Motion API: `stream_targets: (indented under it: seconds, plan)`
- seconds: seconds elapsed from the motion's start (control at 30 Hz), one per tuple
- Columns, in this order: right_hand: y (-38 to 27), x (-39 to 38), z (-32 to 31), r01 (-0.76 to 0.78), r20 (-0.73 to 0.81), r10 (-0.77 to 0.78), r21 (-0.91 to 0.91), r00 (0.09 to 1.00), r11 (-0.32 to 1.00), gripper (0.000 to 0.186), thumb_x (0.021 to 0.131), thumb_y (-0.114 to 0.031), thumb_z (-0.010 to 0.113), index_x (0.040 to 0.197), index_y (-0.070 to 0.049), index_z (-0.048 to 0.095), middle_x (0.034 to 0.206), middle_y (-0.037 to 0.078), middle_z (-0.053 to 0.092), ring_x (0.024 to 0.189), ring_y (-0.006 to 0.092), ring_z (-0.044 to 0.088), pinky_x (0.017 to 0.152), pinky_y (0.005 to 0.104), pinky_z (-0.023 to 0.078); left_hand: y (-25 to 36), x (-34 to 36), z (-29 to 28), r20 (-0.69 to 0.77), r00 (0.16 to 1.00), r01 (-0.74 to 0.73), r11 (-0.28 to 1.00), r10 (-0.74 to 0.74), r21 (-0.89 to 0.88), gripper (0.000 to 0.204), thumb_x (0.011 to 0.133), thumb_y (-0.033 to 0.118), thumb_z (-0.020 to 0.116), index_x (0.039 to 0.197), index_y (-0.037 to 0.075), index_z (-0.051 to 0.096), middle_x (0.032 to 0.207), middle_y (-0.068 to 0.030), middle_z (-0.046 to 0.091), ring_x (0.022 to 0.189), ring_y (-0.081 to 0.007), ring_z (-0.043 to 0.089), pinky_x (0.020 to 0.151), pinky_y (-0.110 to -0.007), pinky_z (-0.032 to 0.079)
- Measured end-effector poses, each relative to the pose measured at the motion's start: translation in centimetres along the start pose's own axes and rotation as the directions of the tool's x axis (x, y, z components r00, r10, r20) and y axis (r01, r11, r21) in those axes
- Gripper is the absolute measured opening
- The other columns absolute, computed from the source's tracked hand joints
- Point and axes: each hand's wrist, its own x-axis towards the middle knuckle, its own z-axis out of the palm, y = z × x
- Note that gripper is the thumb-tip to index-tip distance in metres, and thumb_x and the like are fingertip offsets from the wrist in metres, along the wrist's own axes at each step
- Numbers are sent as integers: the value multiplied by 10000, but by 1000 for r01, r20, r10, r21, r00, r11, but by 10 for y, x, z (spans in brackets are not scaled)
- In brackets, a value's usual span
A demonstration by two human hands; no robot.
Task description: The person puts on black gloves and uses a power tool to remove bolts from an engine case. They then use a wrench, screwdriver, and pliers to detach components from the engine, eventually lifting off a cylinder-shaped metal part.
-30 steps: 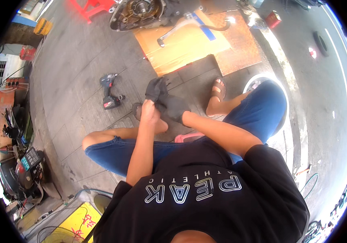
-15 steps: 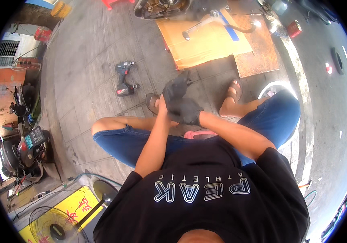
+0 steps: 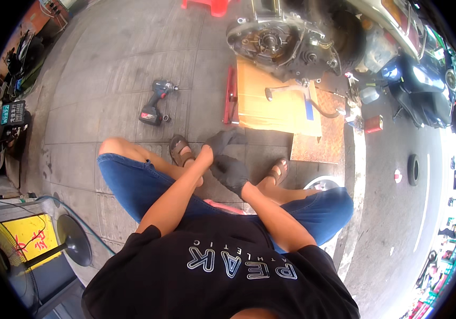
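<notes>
Both my hands wear dark grey gloves and meet in front of my lap. My left hand (image 3: 226,139) points away to the right, its glove smeared by motion and the wrist behind it bare. Just nearer, my right hand (image 3: 230,173) lies against the left wrist and the edge of that glove. Its fingertips are hidden there, so I cannot tell whether it grips anything. On the pavement to the left lies a dark cordless impact driver (image 3: 156,102). Beyond my hands, a curved metal lever (image 3: 286,89) rests over a flat piece of cardboard (image 3: 270,114).
An opened engine (image 3: 276,43) stands at the far side. A red metal tool (image 3: 230,98) lies along the cardboard, with a rusty sheet (image 3: 318,151) on its right. A white bucket (image 3: 313,184) is by my right knee. A fan (image 3: 74,239) stands at lower left.
The view has swung right and up, bringing more of the engine and the parked scooter into sight. My gloved hands stay close together; the left glove now sits a little farther from the right one.
</notes>
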Motion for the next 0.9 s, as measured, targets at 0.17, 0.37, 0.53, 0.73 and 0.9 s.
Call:
stream_targets:
  seconds: [0.17,0.37,0.53,0.73,0.9]
  plan:
    - [-16,7,3,27,-16,-28,-71,999,997,163,852,-246,621,933,-109,656,884,136,661,867,347,626,750,424,494,-5,-23,4,-260,889,-313,914,378,257,449,1012,197,369,1402,-3,463,1419,-108,496,1334,-196,420,1097,-317,318]
    - [-18,31,-18,240,30,-238,-92,971,966,145,802,-226,647,852,-90,634,828,141,633,817,349,608,702,437,473,83,-24,14,-243,796,-277,692,554,666,415,983,129,379,1364,56,527,1337,-100,574,1227,-269,519,1029,-350,385]
    - [-53,53,-18,498,95,-489,-148,867,854,117,784,-210,641,814,-97,636,797,126,623,772,341,598,675,443,464,88,-26,-21,-139,665,-468,554,734,688,420,976,281,433,1356,135,536,1336,-142,567,1180,-335,551,981,-422,427]
    - [-66,42,-7,406,187,-380,-128,906,905,99,758,-203,629,804,-117,646,782,117,634,776,342,609,686,450,466,136,-69,39,-250,779,185,170,575,968,511,989,382,428,1445,152,421,1394,-171,495,1305,-330,444,1055,-427,377]
    - [-91,57,-7,286,69,-279,-123,958,950,103,742,-211,635,791,-120,639,777,127,636,764,346,608,690,456,461,167,-81,5,-274,873,-462,866,405,-193,485,987,295,475,1398,39,444,1343,-118,530,1289,-249,471,1104,-378,326]
